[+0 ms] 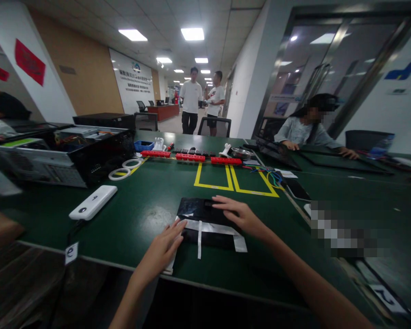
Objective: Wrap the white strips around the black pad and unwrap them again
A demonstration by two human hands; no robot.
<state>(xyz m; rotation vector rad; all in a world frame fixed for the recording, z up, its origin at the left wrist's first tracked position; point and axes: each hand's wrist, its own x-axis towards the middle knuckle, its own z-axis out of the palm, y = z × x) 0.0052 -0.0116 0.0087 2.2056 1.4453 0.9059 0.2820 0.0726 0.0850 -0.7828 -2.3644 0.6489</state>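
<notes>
A flat black rectangular piece point(205, 209) lies on the green table in front of me, with silvery tape strips point(210, 226) across it. One strip runs down its middle and another reaches past its right edge. My left hand point(164, 244) rests along its left side, fingers stretched out and touching the edge, next to a whitish strip that runs toward the table edge. Over the upper right part is my right hand point(241, 214), its fingers spread and no object in it. Whether the right fingertips press on the black surface I cannot tell.
To the left stand an opened computer case point(102, 157), white tape rolls point(120, 174) and a white power bank point(93, 202) with a cable. Red racks point(190, 157) line the back, behind yellow tape outlines point(213, 186). A phone point(297, 189) lies right; a co-worker point(308, 125) sits beyond.
</notes>
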